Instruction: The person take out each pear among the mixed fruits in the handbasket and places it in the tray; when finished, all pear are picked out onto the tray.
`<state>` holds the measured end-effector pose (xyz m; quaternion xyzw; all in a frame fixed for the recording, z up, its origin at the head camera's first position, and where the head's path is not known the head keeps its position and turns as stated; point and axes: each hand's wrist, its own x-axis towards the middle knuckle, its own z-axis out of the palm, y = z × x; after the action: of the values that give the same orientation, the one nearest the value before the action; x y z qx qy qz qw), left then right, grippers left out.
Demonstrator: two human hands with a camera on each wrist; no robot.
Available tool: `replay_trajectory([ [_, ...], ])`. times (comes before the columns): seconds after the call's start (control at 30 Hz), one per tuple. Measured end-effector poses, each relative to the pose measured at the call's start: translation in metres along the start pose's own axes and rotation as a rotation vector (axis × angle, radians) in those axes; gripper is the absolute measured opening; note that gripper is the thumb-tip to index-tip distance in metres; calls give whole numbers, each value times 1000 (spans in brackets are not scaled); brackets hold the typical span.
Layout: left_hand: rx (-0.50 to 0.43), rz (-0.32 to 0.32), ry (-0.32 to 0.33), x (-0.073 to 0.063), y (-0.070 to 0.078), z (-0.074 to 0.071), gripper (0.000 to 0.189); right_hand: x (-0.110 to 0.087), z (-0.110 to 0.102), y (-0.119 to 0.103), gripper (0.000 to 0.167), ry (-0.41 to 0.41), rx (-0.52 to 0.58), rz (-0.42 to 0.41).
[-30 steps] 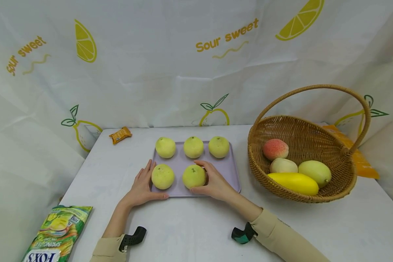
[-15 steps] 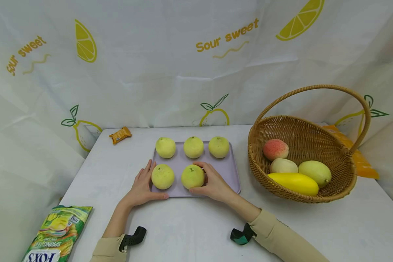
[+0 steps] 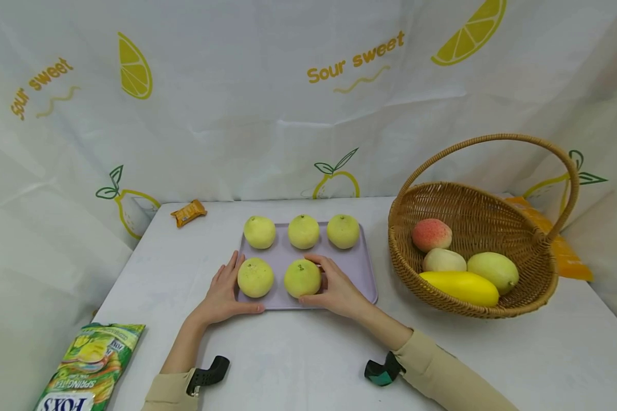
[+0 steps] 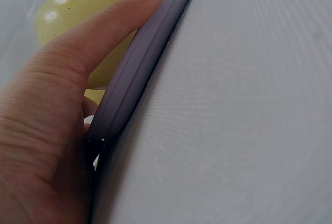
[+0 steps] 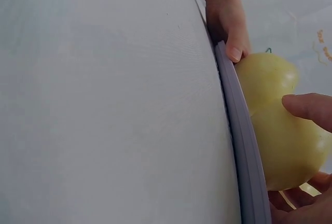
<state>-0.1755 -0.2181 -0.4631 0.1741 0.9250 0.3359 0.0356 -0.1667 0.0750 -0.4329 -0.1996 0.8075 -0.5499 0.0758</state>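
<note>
In the head view, a pale purple tray [image 3: 357, 274] bears round, speckled yellow-green fruits. Three stand along its back, including a back right fruit [image 3: 343, 231], and two stand in front. My right hand [image 3: 339, 291] holds the front middle fruit [image 3: 302, 278] from the right, thumb at the near side and fingers behind. My left hand [image 3: 222, 297] lies around the tray's front left corner, beside the front left fruit [image 3: 255, 277]. Its straight thumb [image 4: 109, 32] rests along the tray rim [image 4: 127, 79] in the left wrist view. The held fruit [image 5: 290, 149] also shows in the right wrist view.
A handled wicker basket [image 3: 483, 217] on the right contains a peach [image 3: 432, 234], a whitish fruit [image 3: 444, 260], a yellow-green melon-like fruit [image 3: 493, 272] and a long yellow fruit [image 3: 463, 287]. An orange packet [image 3: 571, 260] lies behind it. At left are a small orange wrapper [image 3: 189, 213] and a green snack bag [image 3: 92, 365].
The right hand and its fruit have shifted slightly left on the tray, then held still. The left hand stays in place.
</note>
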Motion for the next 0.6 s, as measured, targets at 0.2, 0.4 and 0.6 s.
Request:
replay_trajectory([
  [0.2,-5,-4,-8,0,-1,1,130,-9,-7,-1,80,23,31,41],
  [0.4,0,-5,-7,1,-3,2,129,-19,-19,-4,76,34,19,8],
  [0.6,-6,-4,-12,0,-3,2,129,-32,-34,-13,75,8,35,7],
])
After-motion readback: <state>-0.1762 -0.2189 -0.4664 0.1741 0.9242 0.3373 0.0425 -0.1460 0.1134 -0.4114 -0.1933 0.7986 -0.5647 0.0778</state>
